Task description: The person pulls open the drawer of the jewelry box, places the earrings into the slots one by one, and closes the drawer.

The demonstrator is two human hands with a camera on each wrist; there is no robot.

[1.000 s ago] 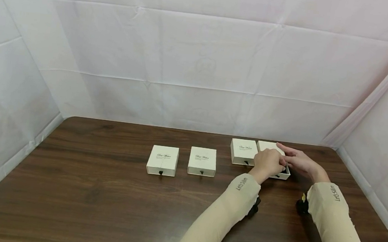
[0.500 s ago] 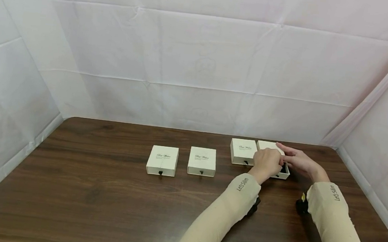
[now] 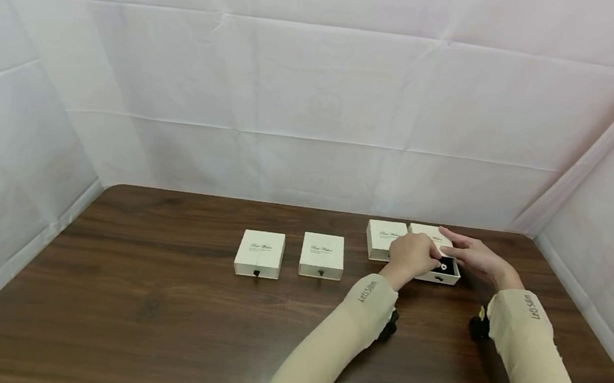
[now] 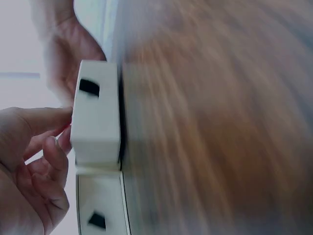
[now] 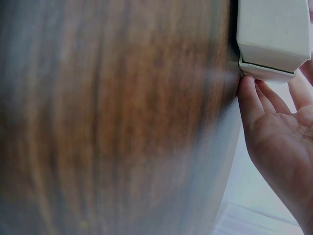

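Four square white cardboard drawer boxes stand on the dark wood-grain table. The far-left box and the second box are closed; their lids carry script too small to read. The third box touches the open fourth box at the right rear. The left hand, fingers curled, is at the drawer's black insert and small ring; whether it pinches anything cannot be told. The right hand steadies the sleeve with straight fingers. Keep the sleeve braced while working in the drawer. Both cuffs read "Let's Slim".
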